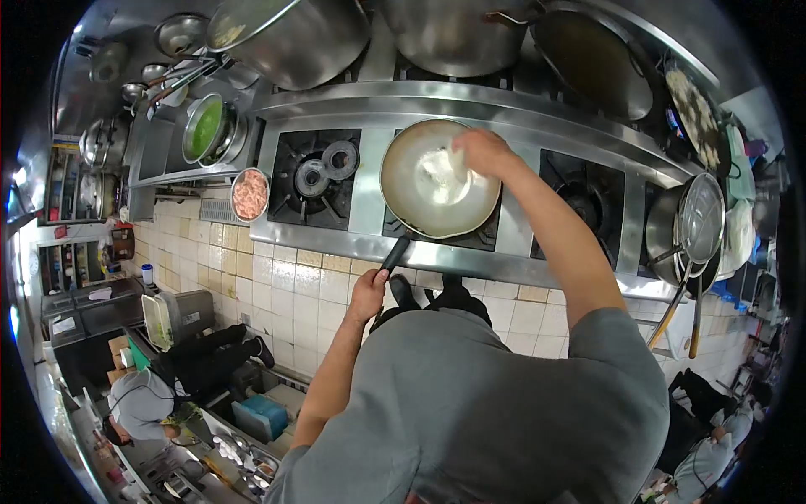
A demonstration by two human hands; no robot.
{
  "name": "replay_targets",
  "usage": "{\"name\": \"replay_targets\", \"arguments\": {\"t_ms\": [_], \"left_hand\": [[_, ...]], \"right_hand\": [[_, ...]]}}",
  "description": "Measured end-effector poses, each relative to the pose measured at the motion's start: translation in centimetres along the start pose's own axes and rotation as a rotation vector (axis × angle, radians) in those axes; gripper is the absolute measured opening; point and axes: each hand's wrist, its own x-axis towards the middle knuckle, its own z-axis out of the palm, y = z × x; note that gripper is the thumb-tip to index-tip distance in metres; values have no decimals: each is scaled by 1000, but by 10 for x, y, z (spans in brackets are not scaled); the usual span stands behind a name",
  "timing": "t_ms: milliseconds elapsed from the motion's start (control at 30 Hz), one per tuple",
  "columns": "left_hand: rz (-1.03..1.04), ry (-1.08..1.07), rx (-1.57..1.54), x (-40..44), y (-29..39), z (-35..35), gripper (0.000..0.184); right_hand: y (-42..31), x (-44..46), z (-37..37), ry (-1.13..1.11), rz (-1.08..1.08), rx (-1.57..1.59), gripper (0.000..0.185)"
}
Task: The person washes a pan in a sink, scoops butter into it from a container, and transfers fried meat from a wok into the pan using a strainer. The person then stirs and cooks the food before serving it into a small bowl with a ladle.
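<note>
A wide, shiny wok [411,185] sits on the middle burner of the steel stove. My left hand [368,294] is wrapped round its black handle [395,253] at the front edge. Over the wok's right side is my right hand [482,153], its fingers closed round something pale, perhaps a cloth, touching or close to the inner wall. Most of that pale thing is hidden by the fingers. Light glares off the bottom of the wok.
Burners [312,178] flank the wok. A bowl of raw meat [250,195] and a green-filled pot [206,131] stand left. Big pots [294,42] line the back; strainers [702,220] lie right. Co-workers are at lower left [143,403] and lower right [705,462].
</note>
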Motion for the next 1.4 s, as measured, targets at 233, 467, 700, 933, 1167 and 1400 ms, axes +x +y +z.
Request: {"name": "replay_targets", "arguments": {"t_ms": [233,467,700,933,1167,1400], "left_hand": [[37,46,56,-1,-7,13,44],[-63,-22,-69,-24,17,16,41],[-68,-181,-302,-21,-1,13,39],[-44,-291,-618,-27,-50,17,37],[-94,-385,-785,-35,-72,9,52],[-235,-8,-908,-89,-114,17,59]], "right_hand": [[-25,-8,131,-334,-74,204,31],[-20,-123,30,-430,36,543,37],[10,-253,57,183,312,533,37],[-83,-306,163,514,367,236,59],[-109,-462,251,483,621,402,25],[1,-695,461,31,1402,645,65]]}}
